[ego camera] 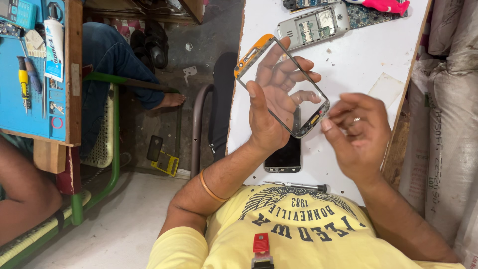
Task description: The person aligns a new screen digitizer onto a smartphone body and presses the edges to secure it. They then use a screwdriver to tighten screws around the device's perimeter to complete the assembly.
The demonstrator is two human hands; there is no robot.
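– Okay, what's held?
– Clear glass phone front panel (284,84), thin, rectangular, orange strip along the top edge, dark frame at the bottom. It's tilted, raised above the white table (348,65).
– Left hand (271,107)?
– Behind the glass, palm up, fingers spread along its back, thumb clamped on the near edge.
– Right hand (356,134)?
– Fingers curled together, thumb tip pinching the panel's lower corner; ring on one finger.
– Under the hands?
– Dark glossy phone (285,154) flat on the table, slim metal screwdriver (298,186) near the chest. Opened grey phone body (313,24) lies further off.
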